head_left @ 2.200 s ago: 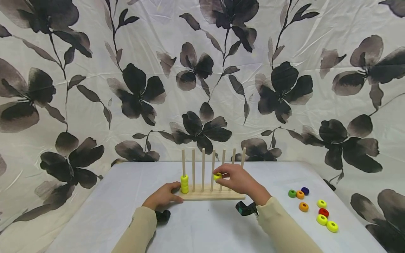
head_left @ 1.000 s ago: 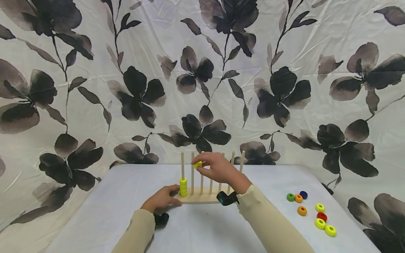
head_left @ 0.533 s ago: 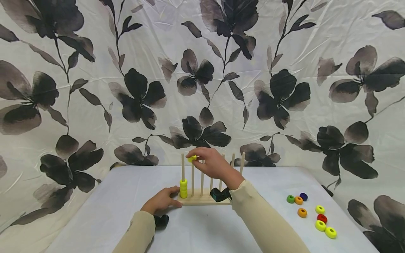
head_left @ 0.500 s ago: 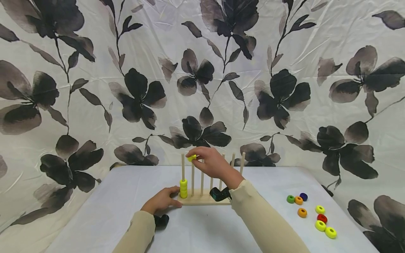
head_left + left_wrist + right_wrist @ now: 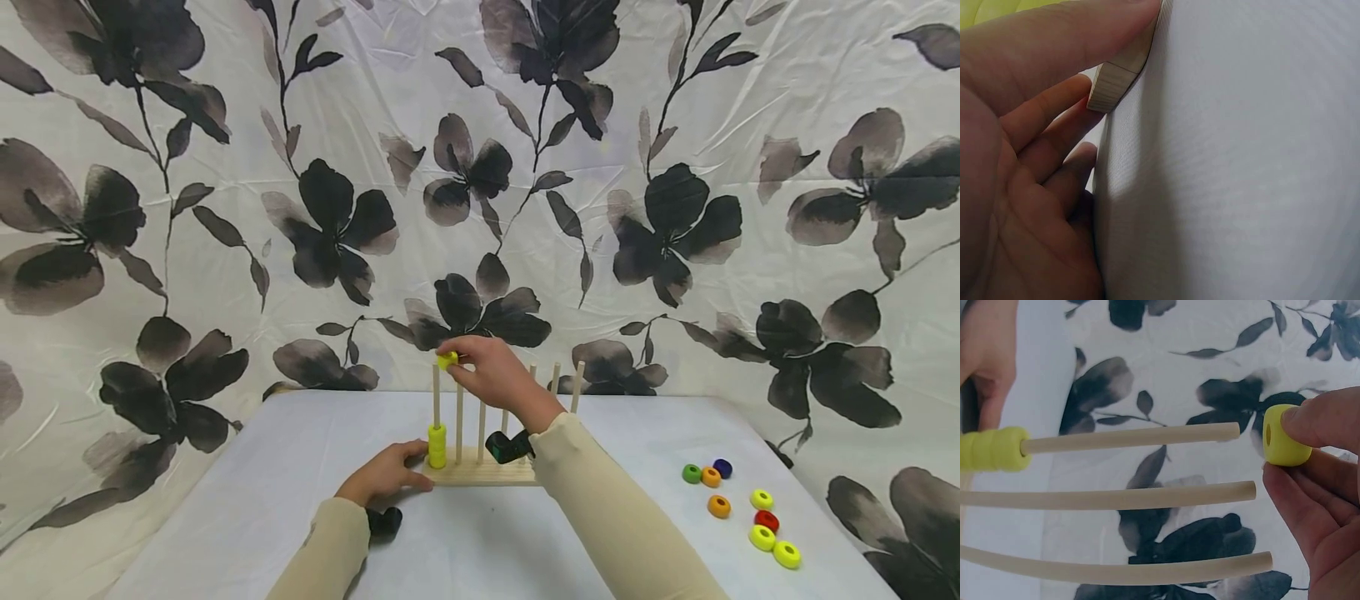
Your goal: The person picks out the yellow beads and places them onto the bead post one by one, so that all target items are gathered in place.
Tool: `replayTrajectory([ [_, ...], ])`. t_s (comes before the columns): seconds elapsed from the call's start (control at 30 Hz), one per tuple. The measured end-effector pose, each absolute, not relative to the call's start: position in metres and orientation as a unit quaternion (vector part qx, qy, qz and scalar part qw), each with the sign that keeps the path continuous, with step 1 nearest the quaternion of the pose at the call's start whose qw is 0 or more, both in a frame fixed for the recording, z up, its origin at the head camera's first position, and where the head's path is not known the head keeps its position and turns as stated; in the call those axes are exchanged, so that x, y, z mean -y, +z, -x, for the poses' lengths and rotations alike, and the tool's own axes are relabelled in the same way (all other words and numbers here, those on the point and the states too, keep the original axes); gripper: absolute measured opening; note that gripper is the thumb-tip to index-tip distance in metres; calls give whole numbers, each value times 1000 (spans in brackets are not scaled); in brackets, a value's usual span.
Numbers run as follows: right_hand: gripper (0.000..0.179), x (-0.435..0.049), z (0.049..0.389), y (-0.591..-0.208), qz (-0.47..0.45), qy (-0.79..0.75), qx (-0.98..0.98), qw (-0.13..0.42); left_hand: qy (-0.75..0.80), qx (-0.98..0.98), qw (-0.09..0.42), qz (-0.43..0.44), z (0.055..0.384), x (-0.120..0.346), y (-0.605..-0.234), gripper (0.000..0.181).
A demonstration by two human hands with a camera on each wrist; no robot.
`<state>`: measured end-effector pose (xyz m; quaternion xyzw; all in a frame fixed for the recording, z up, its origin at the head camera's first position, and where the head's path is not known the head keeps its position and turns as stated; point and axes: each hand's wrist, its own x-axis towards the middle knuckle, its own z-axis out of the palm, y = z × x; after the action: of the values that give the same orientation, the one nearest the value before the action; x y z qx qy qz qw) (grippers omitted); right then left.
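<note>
A wooden peg stand (image 5: 483, 475) with a row of upright pegs stands on the table. Yellow beads (image 5: 437, 447) are stacked at the foot of its leftmost peg (image 5: 437, 398). My left hand (image 5: 386, 473) holds the stand's left end, thumb in front and fingers behind; the left wrist view shows the thumb along the wood edge (image 5: 1113, 84). My right hand (image 5: 491, 371) pinches a yellow bead (image 5: 1286, 439) between thumb and fingers. In the right wrist view, this bead is just beyond the leftmost peg's tip, a small gap apart, with its hole facing the peg.
Loose beads lie on the table's right side: a green bead (image 5: 692, 473), a blue bead (image 5: 722, 468), orange beads (image 5: 718, 506), a red bead (image 5: 767, 522) and several yellow beads (image 5: 787, 554). A flowered cloth (image 5: 405, 233) hangs behind the table.
My right hand has carried the yellow bead left and up, from among the middle pegs to the top of the leftmost peg. My left hand stays at the stand's end.
</note>
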<state>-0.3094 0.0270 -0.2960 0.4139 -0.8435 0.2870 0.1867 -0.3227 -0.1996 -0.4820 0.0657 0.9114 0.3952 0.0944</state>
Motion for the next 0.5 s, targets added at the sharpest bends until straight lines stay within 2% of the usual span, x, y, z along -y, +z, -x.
replayTrajectory([
  [0.5, 24, -9, 320, -301, -396, 307, 845, 185, 396, -911, 101, -62, 322, 200, -482, 80],
])
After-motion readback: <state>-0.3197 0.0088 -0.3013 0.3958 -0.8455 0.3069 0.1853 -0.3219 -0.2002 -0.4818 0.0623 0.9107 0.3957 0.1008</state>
